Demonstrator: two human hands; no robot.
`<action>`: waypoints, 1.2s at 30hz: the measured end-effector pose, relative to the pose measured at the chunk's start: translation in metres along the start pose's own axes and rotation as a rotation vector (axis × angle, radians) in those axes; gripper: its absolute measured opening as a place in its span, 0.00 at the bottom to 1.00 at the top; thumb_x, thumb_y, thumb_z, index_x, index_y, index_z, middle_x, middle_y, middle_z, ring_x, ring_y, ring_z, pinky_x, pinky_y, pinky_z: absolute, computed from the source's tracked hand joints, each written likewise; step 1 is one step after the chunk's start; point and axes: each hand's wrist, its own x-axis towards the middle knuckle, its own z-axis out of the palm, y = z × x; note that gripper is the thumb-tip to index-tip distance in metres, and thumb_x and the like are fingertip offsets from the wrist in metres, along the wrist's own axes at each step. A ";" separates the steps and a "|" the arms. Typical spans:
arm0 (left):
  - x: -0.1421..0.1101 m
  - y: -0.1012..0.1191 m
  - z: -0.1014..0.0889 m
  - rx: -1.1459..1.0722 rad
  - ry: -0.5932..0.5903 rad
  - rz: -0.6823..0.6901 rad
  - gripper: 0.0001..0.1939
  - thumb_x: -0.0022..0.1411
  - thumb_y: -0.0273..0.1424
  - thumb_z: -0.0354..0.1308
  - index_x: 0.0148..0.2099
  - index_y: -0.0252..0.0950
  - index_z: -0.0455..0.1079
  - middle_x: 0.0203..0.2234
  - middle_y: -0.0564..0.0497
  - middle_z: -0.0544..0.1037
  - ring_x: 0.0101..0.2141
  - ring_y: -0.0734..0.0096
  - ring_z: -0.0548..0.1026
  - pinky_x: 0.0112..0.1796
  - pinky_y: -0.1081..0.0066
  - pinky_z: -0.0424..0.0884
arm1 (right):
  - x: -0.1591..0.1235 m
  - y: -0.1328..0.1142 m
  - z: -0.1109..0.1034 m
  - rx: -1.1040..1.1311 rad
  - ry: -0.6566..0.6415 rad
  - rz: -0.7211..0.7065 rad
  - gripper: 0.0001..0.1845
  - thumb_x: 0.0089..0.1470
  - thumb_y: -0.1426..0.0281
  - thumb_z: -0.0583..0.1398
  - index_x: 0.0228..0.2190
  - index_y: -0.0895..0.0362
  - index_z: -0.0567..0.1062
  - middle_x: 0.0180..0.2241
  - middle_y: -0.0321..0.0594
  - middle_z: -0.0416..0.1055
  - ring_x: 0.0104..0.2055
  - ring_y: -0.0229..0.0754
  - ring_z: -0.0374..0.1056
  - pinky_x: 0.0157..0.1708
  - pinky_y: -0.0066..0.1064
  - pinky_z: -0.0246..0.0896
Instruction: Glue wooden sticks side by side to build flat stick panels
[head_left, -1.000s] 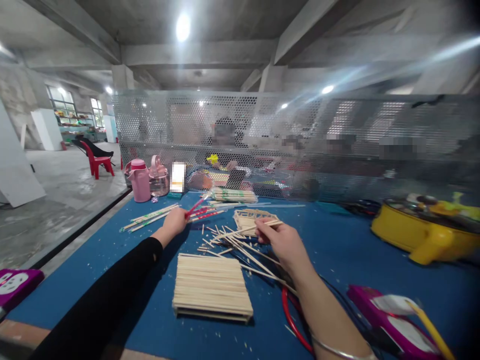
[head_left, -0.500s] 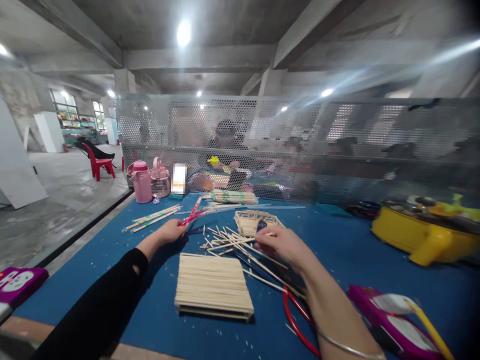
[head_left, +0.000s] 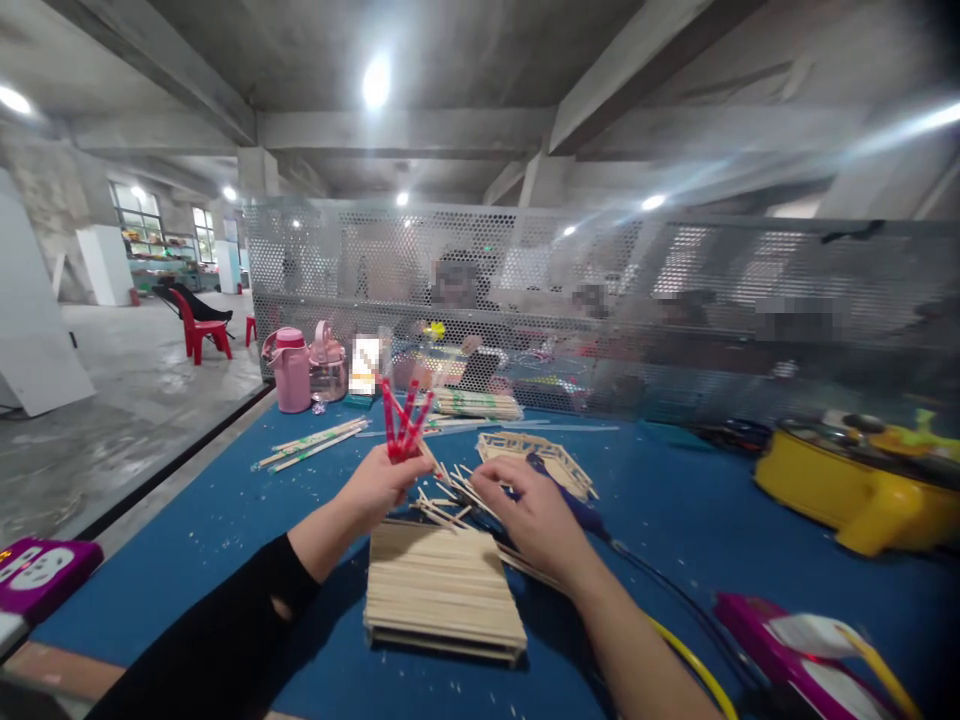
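Note:
Several chopsticks in red-printed clear wrappers (head_left: 405,420) stick up, fanned apart, from my left hand (head_left: 379,485), whose fingers are closed round their lower ends. Close by on the right, my right hand (head_left: 529,510) hovers over loose cut sticks (head_left: 442,508) with thumb and fingers bent together; what they pinch, if anything, cannot be made out. Below both hands lies a slatted block of pale wooden sticks (head_left: 444,585). Behind my right hand are a lattice piece of sticks (head_left: 559,460) and a dark blue tool (head_left: 581,507) with a cord, partly hidden.
Green-marked wrapped chopsticks (head_left: 315,445) lie at the left, with a bundle (head_left: 476,403) at the back. Pink bottles (head_left: 291,370) stand beside a phone (head_left: 365,365). A perforated metal screen (head_left: 645,340) closes the far edge. A yellow pot (head_left: 847,490) and purple power strip (head_left: 787,650) are right.
My left hand has brought the red-wrapped chopsticks up and right, toward my right hand. The stick seen in my right hand earlier no longer shows there. The red-handled tool is now out of sight.

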 end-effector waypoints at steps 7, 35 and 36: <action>-0.007 0.000 0.014 -0.035 -0.059 0.026 0.21 0.38 0.43 0.67 0.21 0.32 0.64 0.10 0.62 0.56 0.12 0.86 0.51 0.14 0.78 0.44 | -0.005 -0.016 0.029 -0.038 -0.063 -0.095 0.18 0.57 0.65 0.47 0.19 0.56 0.67 0.21 0.37 0.67 0.26 0.39 0.61 0.29 0.30 0.51; -0.003 0.002 -0.012 1.005 -0.013 0.422 0.12 0.60 0.31 0.45 0.28 0.35 0.65 0.25 0.51 0.68 0.29 0.70 0.65 0.31 0.74 0.60 | -0.008 -0.008 0.028 0.446 0.138 0.082 0.10 0.50 0.63 0.56 0.33 0.55 0.71 0.30 0.37 0.70 0.32 0.39 0.65 0.33 0.29 0.59; -0.002 0.000 -0.015 1.114 -0.053 0.419 0.11 0.59 0.29 0.45 0.27 0.35 0.65 0.23 0.51 0.68 0.27 0.71 0.64 0.30 0.74 0.59 | -0.007 -0.005 0.024 0.513 0.167 0.114 0.11 0.49 0.62 0.56 0.34 0.55 0.71 0.30 0.37 0.70 0.32 0.40 0.66 0.33 0.29 0.59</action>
